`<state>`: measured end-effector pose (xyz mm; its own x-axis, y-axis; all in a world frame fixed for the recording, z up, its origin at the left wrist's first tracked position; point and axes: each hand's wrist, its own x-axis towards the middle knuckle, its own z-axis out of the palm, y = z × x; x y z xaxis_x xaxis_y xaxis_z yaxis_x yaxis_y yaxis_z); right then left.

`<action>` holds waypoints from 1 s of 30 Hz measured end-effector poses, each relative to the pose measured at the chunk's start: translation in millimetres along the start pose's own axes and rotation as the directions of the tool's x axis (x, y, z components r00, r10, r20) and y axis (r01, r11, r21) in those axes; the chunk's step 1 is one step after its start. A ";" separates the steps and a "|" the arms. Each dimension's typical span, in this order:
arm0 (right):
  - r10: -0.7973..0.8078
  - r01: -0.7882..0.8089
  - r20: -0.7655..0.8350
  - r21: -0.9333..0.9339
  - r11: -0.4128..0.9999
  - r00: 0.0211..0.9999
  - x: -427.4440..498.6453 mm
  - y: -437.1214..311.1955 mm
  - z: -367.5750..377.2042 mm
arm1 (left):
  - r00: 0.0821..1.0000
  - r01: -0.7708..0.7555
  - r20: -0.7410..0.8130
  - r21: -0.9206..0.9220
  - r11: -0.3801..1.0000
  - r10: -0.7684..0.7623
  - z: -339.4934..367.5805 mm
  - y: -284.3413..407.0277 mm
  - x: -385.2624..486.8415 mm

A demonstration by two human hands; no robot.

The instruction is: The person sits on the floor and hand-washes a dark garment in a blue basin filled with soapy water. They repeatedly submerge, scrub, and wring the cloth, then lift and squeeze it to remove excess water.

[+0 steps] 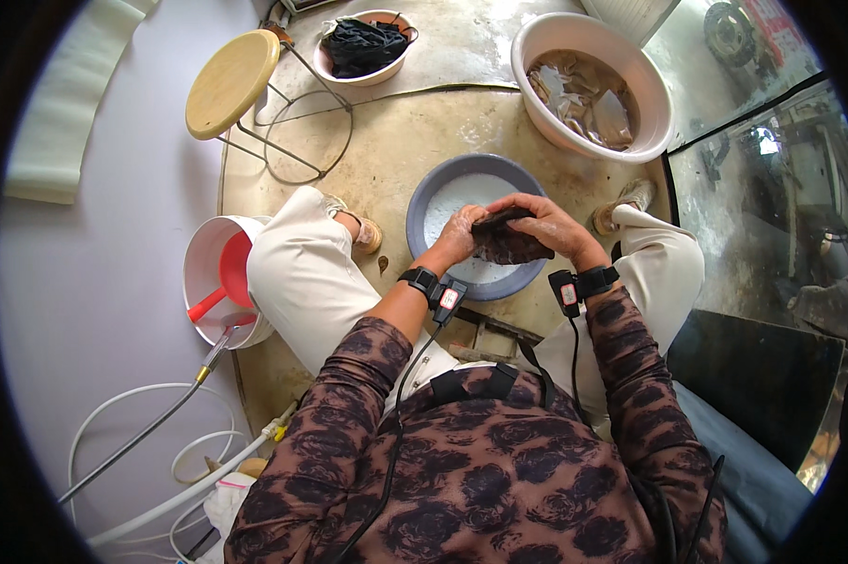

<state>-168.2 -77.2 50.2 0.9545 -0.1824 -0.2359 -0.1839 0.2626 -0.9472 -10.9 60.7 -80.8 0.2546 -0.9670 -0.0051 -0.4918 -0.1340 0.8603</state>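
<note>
A dark, wet piece of cloth (512,243) is bunched between my two hands, above a blue-grey plastic basin (420,204). Whitish, sudsy water (459,194) fills part of the basin. My left hand (459,236) grips the cloth's left end, and foam clings to the skin. From the right, my right hand (554,225) holds it with fingers over the top and thumb against the near side. The cloth's folds hide some of the left fingertips. Each wrist wears a black strap with a small cabled device.
A large pink tub (649,106) of murky water and cloth stands far right. Beyond are a small basin (389,76) of dark clothes and a round stool (233,84). On the left, a white bucket (202,264) holds a red dipper (235,264), near a hose (163,416).
</note>
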 end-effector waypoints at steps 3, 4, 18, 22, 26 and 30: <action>0.013 -0.002 -0.119 0.088 0.996 0.993 -8.4 -16.1 -3.4 | 0.961 0.276 0.040 -0.117 0.954 -0.273 -10.5 6.4 -3.9; 0.001 0.016 -0.138 0.120 0.993 0.990 -10.9 -18.0 -6.5 | 0.939 0.344 0.025 -0.168 0.924 -0.344 -13.7 6.5 -6.0; 0.096 -0.259 -0.304 -0.558 0.788 0.948 -2.5 126.8 -54.0 | 0.950 0.227 -0.201 -0.075 0.971 -0.237 -17.8 5.7 -4.5; -0.039 -0.187 -0.440 -0.458 0.869 0.897 2.7 115.8 -49.4 | 0.970 0.132 -0.192 -0.105 0.986 -0.151 -22.6 5.5 -5.0; -0.160 0.003 -0.527 -0.285 0.958 0.835 8.7 61.6 -47.1 | 0.972 0.194 -0.126 -0.054 0.979 -0.200 -26.2 -9.0 -12.4; 0.017 0.056 -0.383 0.179 0.982 0.924 3.6 20.5 -22.5 | 0.979 0.055 -0.191 -0.087 0.995 -0.071 -25.6 -25.6 -20.3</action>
<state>-173.8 -93.8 25.0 0.7888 -0.5265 -0.3171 -0.0853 0.4172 -0.9048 17.9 89.3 -89.7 0.4427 -0.8961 0.0313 -0.4028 -0.1676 0.8998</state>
